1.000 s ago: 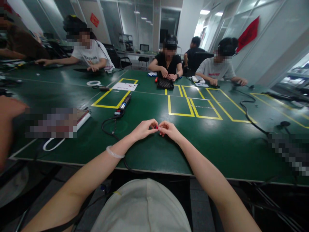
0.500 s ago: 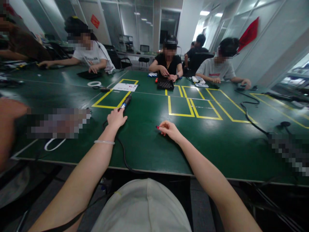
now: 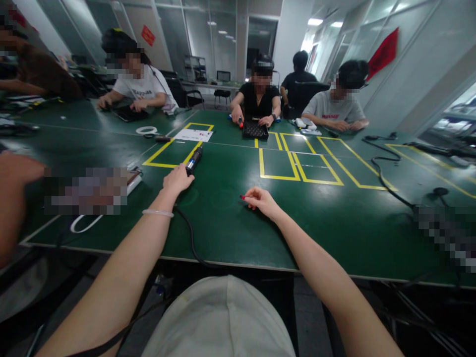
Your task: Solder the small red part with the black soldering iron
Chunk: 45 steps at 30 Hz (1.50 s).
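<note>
My left hand [image 3: 177,179] is closed around the near end of a black cylindrical tool [image 3: 194,161] with a blue-and-white band, perhaps an electric screwdriver. It points away from me, low over the green table [image 3: 223,228]. A black cord [image 3: 191,233] runs from beside my left wrist to the table's front edge. To the right, my right hand [image 3: 260,201] pinches a small red-and-black piece [image 3: 243,198] between thumb and fingers, just above the tabletop. The piece is too small to name.
Yellow tape outlines [image 3: 278,177] mark the table. Past my left hand lie a white sheet [image 3: 193,135] and a white ring [image 3: 146,130]. A co-worker opposite handles a black tray [image 3: 255,130]. Black cables [image 3: 390,183] cross the right side. Another person's arm [image 3: 18,198] reaches in at left.
My left hand has shifted slightly left, and more of the tool shows. My right hand has barely moved. Across the table, the co-workers at left and right have drawn their outstretched hands in.
</note>
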Motion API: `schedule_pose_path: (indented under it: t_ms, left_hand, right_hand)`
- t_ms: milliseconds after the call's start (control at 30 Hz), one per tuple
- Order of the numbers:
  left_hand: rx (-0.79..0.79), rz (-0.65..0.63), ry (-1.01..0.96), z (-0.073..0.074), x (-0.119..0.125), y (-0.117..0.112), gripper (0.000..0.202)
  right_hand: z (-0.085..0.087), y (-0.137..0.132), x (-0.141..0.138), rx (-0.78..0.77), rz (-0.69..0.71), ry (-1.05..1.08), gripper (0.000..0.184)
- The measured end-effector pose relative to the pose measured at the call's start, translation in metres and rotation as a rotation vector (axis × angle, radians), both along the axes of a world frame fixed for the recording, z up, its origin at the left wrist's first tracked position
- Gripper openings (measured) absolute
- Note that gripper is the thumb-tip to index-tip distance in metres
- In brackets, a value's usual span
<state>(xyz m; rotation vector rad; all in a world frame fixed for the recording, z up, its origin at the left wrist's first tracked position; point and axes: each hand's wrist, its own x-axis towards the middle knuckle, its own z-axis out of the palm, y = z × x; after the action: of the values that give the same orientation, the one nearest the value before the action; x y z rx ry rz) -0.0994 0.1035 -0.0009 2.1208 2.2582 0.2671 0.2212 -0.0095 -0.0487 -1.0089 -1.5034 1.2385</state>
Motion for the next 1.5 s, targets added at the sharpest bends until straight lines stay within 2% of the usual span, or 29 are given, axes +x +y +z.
schedule_pose_path:
  t_ms: [133,267,500,733,900,1200,1500]
  left_hand:
    - [-0.022,-0.011,0.003,0.000,0.003,-0.001,0.057]
    - [-0.027,-0.031,0.019,0.001,0.011,-0.013,0.061]
    - [-0.021,-0.164,0.080,0.006,0.052,-0.062,0.063]
    - [-0.018,-0.392,0.090,0.006,0.096,-0.111,0.063]
    - [-0.022,-0.463,0.071,0.006,0.116,-0.134,0.060]
    - [-0.016,-0.484,0.102,0.011,0.127,-0.144,0.057]
    - [0.055,-0.487,0.158,0.008,0.133,-0.147,0.062]
  right_hand:
    - [-0.001,0.000,0.001,0.004,0.001,-0.008,0.033]
    - [0.000,0.000,0.000,-0.007,-0.005,0.009,0.034]
    - [-0.001,0.001,-0.003,0.034,-0.035,-0.017,0.036]
    - [0.001,-0.002,-0.004,0.213,-0.067,-0.209,0.022]
    - [0.009,-0.009,-0.005,0.343,-0.051,-0.313,0.013]
    - [0.012,-0.013,-0.008,0.465,0.024,-0.498,0.006]
    - [0.014,-0.013,-0.009,0.472,0.027,-0.632,0.003]
